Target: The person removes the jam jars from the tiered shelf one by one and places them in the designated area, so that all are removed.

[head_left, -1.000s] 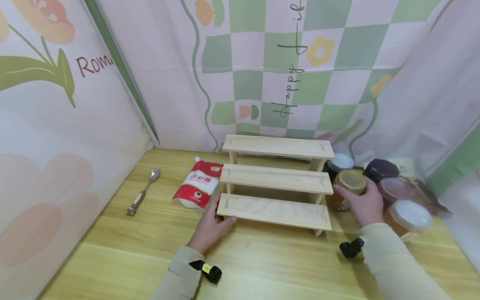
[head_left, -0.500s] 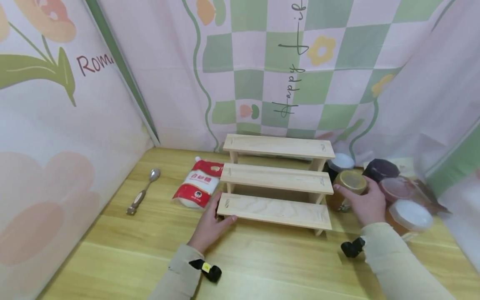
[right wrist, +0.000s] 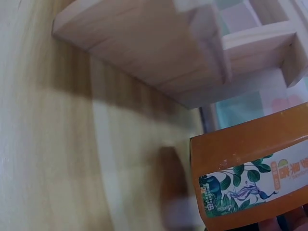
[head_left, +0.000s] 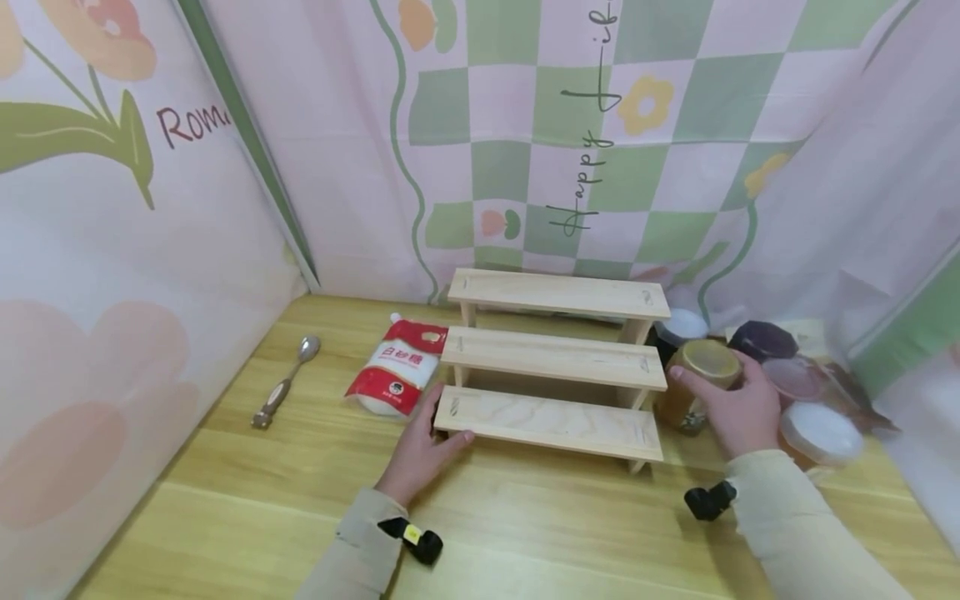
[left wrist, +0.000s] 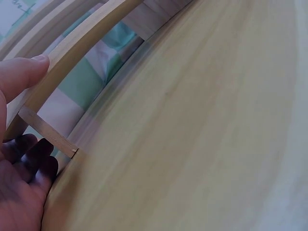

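Note:
A three-step wooden display shelf (head_left: 551, 423) stands in the middle of the table. My left hand (head_left: 418, 454) holds the left end of its lowest step. In the left wrist view the thumb (left wrist: 26, 74) lies on the board's edge and the other fingers curl beneath, beside the leg. At the shelf's right side my right hand (head_left: 742, 414) grips an amber jar with a gold lid (head_left: 708, 362), thumb and fingers on opposite sides. The right wrist view shows its orange side (right wrist: 231, 154) and a printed label with leaves and a bird; the holding fingers are mostly hidden there.
Right of the shelf cluster a white-lidded dark jar (head_left: 678, 325), a dark-lidded jar (head_left: 763, 340), a pinkish lid (head_left: 791, 379) and a white-lidded amber jar (head_left: 821, 429). Left lie a red-and-white sugar bag (head_left: 397, 367) and a spoon (head_left: 288, 383). Printed curtains (head_left: 360, 167) hang behind.
My right hand has shifted slightly right and nearer with the amber jar, and more of the jar's side shows. The left hand and shelf have stayed in place.

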